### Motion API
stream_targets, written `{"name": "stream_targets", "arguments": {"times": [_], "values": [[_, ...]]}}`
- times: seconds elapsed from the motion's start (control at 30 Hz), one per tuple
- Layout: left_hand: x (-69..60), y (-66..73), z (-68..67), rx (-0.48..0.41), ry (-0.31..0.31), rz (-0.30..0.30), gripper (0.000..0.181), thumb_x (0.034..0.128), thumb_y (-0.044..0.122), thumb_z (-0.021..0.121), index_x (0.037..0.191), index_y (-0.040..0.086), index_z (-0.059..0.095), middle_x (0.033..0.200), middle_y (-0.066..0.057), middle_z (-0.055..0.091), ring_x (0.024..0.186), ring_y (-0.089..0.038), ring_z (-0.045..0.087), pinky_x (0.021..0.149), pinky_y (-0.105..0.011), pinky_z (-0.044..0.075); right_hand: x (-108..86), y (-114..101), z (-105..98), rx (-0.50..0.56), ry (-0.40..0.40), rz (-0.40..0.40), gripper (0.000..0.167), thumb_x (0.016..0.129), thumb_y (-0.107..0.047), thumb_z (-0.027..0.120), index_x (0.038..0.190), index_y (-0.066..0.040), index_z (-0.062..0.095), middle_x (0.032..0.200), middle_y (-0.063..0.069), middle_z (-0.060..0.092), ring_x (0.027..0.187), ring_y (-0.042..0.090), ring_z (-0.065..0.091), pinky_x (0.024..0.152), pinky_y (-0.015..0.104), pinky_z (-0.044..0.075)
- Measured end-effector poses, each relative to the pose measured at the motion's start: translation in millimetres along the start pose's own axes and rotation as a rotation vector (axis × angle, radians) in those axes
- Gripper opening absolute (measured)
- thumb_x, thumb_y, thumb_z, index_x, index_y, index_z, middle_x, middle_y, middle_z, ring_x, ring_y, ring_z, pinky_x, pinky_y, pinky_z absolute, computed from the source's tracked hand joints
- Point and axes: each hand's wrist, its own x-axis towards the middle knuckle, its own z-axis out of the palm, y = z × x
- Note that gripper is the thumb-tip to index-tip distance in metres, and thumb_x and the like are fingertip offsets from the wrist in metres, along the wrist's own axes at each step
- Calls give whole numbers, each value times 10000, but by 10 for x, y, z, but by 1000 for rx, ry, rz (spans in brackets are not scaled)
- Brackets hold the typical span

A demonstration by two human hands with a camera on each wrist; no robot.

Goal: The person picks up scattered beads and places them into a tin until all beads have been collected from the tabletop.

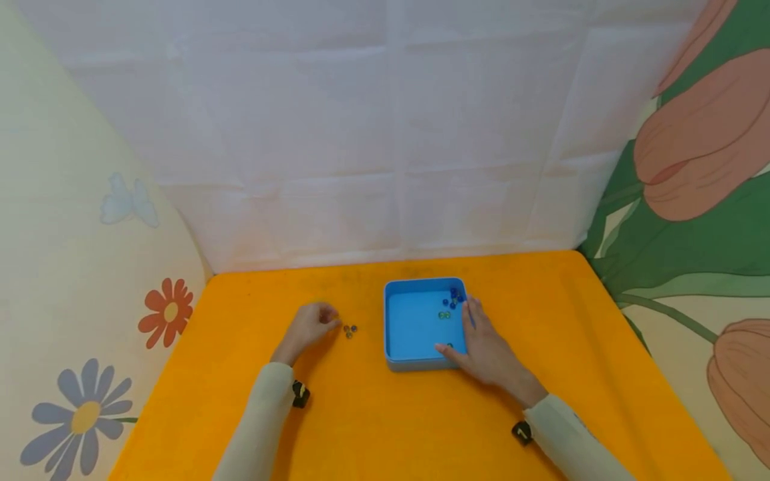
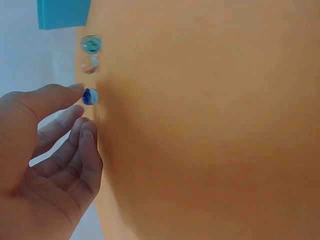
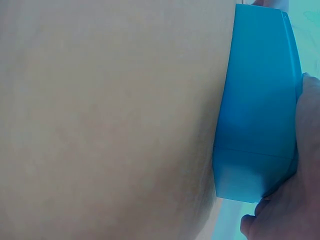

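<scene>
A square blue tray (image 1: 415, 364) lies on the orange table, with several dark blue marbles (image 1: 453, 300) in its far right corner and green marbles (image 1: 444, 314) closer in. My right hand (image 1: 490, 351) grips the tray's near right corner, thumb over the rim and fingers along the right side. To the left of the tray, three glass marbles (image 1: 349, 335) sit close together on the table. My left hand (image 1: 309, 327) is just left of them, fingers loosely bent. In the left wrist view, the thumb tip is right by a blue-and-white marble (image 2: 90, 96); no marble shows between the fingers.
An orange cloth (image 1: 373, 427) covers the table. White fabric (image 1: 301, 133) hangs behind its far edge, and flower-printed cloth (image 1: 704, 267) stands at both sides. The tray's outer wall (image 3: 257, 90) fills the right part of the right wrist view.
</scene>
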Motion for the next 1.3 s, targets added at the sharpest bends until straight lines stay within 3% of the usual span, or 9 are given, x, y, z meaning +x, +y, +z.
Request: {"name": "stream_targets", "arguments": {"times": [0.37,0.7,1.3], "values": [[-30,-67,32,-19,8,-37,178,977,192,757,1079,45,752,922,-80,709,805,-170,614,748,-341,543,-10,3,2,24,-3,5,1168,948,-793,504,1663,40,105,1772,219,9,1644,420,114,1250,578,322],[-39,-61,43,-23,-18,-47,151,982,177,748,1066,55,777,931,-73,733,808,-152,634,752,-337,561,-8,13,13,15,0,2,1160,955,-786,503,1659,48,110,1770,226,13,1642,425,114,1251,578,321],[-54,-90,48,-110,-23,-100,151,996,173,732,1061,55,800,952,-83,752,804,-161,640,724,-302,546,2,-14,-17,10,-11,6,1160,958,-776,511,1657,54,100,1771,224,8,1643,423,109,1246,577,333]]}}
